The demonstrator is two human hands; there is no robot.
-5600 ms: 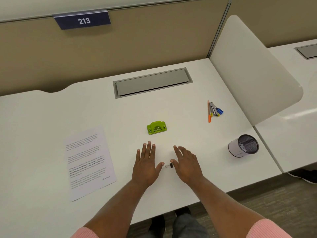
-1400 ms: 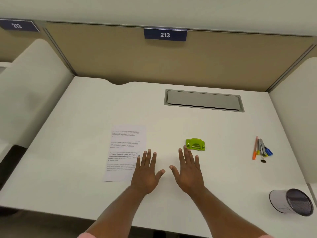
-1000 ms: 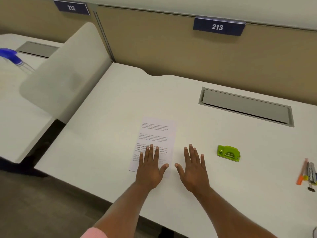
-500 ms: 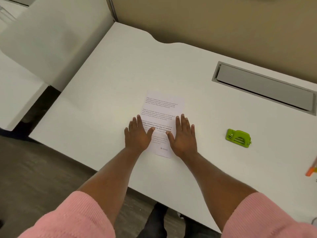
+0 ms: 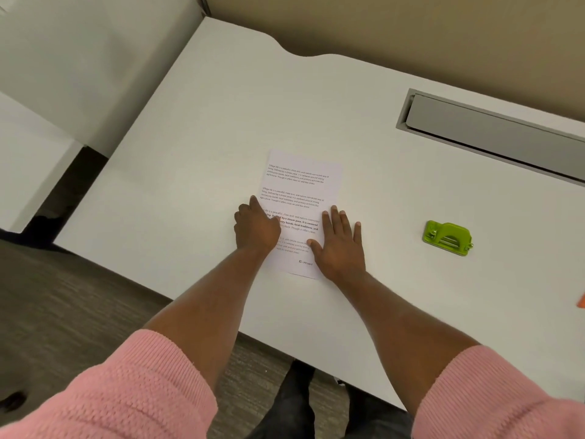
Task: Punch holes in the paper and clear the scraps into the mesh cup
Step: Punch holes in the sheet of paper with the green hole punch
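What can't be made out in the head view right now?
- Mesh cup: out of frame, position unknown.
- Orange item: cut off by the right edge, can't be identified.
- Paper: lower text covered by the left hand and right hand; upper lines too small to read.
- Left hand's grip on the paper edge: fingers curled, hidden by the hand itself.

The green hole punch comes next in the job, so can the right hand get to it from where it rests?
Probably yes. The right hand lies flat on the printed sheet, holding nothing, and only bare white desk separates it from the green hole punch.
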